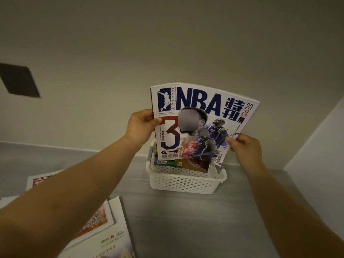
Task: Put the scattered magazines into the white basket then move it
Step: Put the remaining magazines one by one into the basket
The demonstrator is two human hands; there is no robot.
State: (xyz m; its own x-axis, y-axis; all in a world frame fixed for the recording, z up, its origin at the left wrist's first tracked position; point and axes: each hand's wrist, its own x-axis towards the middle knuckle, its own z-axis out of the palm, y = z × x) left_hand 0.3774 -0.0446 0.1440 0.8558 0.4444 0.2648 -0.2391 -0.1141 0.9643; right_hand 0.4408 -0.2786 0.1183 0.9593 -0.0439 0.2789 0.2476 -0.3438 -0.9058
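Note:
A white perforated basket (186, 181) stands on the grey floor near the wall. Above it I hold an NBA magazine (201, 108) upright, cover towards me, its lower edge dipping into the basket. My left hand (141, 127) grips its left edge and my right hand (243, 148) pinches its right edge. Other magazines (176, 163) lie inside the basket, mostly hidden behind the cover. More magazines lie on the floor at lower left: one with an orange cover (96, 222), one marked 2025 10 (109, 244), one farther back (41, 180).
A cream wall (167, 43) rises just behind the basket, with a dark square patch (18, 81) at left. A pale wall or panel (320, 142) closes the right side. Grey floor (186, 220) lies in front of the basket.

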